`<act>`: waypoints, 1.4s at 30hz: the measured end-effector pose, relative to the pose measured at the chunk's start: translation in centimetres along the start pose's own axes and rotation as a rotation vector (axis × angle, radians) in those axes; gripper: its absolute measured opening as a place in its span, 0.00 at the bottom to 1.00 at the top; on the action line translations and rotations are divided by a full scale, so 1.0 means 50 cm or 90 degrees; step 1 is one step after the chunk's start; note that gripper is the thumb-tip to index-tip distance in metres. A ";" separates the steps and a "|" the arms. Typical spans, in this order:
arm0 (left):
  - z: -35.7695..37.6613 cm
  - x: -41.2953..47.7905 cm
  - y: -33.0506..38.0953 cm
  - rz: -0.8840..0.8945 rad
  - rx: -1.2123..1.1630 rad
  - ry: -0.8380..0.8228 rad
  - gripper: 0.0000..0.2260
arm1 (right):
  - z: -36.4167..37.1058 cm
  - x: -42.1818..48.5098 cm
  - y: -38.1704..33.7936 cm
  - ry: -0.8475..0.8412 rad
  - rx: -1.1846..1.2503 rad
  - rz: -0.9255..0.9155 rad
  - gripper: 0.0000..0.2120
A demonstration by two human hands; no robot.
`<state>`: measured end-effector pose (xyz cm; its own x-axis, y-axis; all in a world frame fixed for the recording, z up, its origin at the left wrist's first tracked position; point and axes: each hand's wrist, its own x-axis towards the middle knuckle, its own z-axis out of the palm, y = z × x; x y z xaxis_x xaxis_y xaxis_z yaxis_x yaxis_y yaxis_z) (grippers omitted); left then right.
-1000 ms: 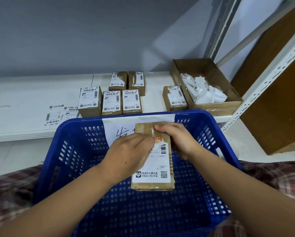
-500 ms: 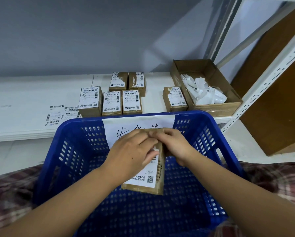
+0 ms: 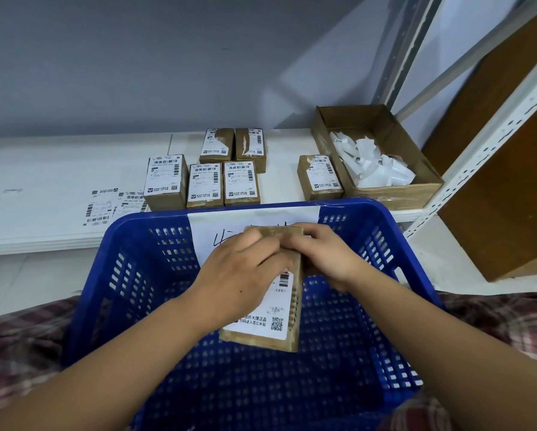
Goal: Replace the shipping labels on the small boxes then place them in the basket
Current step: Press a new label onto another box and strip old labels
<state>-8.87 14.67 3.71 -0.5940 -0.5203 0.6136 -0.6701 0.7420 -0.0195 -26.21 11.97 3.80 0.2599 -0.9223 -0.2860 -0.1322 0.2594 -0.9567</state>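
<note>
The small box (image 3: 272, 309) is held tilted above the inside of the blue basket (image 3: 130, 275), its label (image 3: 258, 325) facing up. The left hand (image 3: 242, 275) lies across the labelled face, its fingers curled onto the box's top end. The right hand (image 3: 323, 256) grips that same end from the right side (the fingertips of both hands meet there). Beyond the basket, a white shelf (image 3: 59, 169) carries six more labelled boxes (image 3: 205, 185), loose label sheets (image 3: 105, 206) and an open carton (image 3: 394, 194) of crumpled white paper (image 3: 373, 166). A grey wall (image 3: 136, 57) stands behind, and a white perforated rack post (image 3: 494, 144) on the right.
</note>
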 end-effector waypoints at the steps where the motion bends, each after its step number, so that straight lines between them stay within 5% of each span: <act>1: 0.000 -0.001 0.000 -0.010 -0.003 0.002 0.06 | 0.001 0.000 0.000 -0.006 0.002 -0.006 0.09; 7: -0.005 -0.006 0.017 -0.106 -0.114 -0.029 0.05 | -0.005 -0.001 -0.010 -0.043 -0.007 -0.020 0.09; 11: -0.008 -0.007 0.025 -0.163 -0.321 -0.104 0.03 | -0.010 0.000 -0.012 -0.074 -0.012 -0.005 0.19; 16: -0.012 -0.010 0.021 -0.172 -0.380 -0.151 0.15 | -0.016 -0.003 -0.009 -0.083 -0.006 0.018 0.20; 20: -0.004 -0.012 0.016 -0.172 -0.305 -0.093 0.12 | -0.009 -0.003 -0.003 -0.067 0.034 0.042 0.11; 25: -0.012 -0.014 -0.017 -0.105 -0.179 -0.045 0.13 | 0.010 -0.022 0.005 -0.149 0.104 0.149 0.29; 33: -0.007 -0.014 -0.009 -0.085 -0.143 -0.017 0.08 | 0.021 -0.030 -0.006 -0.117 0.087 0.132 0.12; 42: -0.006 -0.013 0.001 -0.174 -0.254 0.000 0.12 | 0.005 -0.023 -0.015 -0.122 0.058 0.128 0.11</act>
<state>-8.38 15.18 3.53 -0.4205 -0.7184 0.5542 -0.5778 0.6830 0.4469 -26.16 12.92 4.83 0.4136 -0.7813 -0.4674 -0.1152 0.4643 -0.8781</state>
